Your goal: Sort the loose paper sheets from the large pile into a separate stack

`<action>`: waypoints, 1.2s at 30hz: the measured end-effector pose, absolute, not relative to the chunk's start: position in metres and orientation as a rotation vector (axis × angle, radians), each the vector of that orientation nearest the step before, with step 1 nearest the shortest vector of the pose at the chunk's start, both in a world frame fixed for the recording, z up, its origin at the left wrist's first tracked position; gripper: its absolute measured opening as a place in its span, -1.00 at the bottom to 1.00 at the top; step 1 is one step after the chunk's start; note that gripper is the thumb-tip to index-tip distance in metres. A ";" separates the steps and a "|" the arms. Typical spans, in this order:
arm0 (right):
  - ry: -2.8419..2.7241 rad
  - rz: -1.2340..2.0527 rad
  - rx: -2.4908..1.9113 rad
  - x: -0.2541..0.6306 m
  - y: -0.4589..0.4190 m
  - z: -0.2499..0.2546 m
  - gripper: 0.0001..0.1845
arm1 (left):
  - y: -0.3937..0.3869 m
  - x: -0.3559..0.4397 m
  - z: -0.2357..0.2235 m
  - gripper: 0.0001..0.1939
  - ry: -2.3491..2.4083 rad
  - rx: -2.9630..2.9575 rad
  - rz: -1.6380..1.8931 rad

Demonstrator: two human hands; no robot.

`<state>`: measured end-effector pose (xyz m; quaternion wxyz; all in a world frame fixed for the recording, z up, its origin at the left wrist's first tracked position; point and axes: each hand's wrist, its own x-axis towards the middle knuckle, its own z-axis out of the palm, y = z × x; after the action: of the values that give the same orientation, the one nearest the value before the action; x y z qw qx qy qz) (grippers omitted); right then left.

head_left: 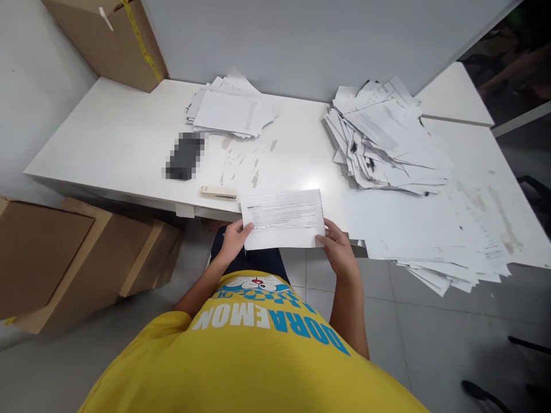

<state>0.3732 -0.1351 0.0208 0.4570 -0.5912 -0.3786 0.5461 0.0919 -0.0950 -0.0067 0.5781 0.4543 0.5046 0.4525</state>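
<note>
A printed sheet of paper (284,221), perhaps more than one layer, is held out flat at the front edge of the desk. My left hand (235,238) pinches its left lower corner, thumb on top. At its right lower corner my right hand (338,244) grips it the same way, fingers hidden underneath. Just beyond the left hand lies a cream stapler-like object (218,193) at the desk edge. Loose white papers (413,223) spread out to the right of my right hand, some hanging past the edge.
On the white desk (129,126) stand a paper stack (228,109) at the back and a larger messy paper pile (383,135) at the right. A blurred dark object (185,156) lies left. One cardboard box (112,40) sits back left; other cardboard boxes (86,258) stand beside the desk.
</note>
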 end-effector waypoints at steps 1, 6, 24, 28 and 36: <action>-0.913 1.343 -1.441 0.373 -0.136 0.021 -0.38 | -0.091 0.094 -0.005 -0.47 1.184 1.074 1.064; -0.852 1.399 -1.501 0.372 -0.138 0.020 -0.40 | -0.078 0.098 -0.006 -0.50 1.222 1.096 1.101; -0.828 1.415 -1.421 0.328 -0.147 0.023 -0.20 | -0.078 0.057 0.004 -0.34 1.491 1.274 1.179; -0.855 1.400 -1.417 0.335 -0.150 0.020 -0.25 | -0.082 0.062 0.006 -0.38 1.412 1.333 1.185; -0.841 1.372 -1.441 0.341 -0.152 0.019 -0.29 | -0.085 0.064 -0.003 -0.44 1.348 1.492 1.141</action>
<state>0.3409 -0.1522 0.0186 0.4710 -0.5885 -0.3433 0.5603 0.0642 -0.0848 -0.0027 0.4031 0.5908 0.5334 0.4515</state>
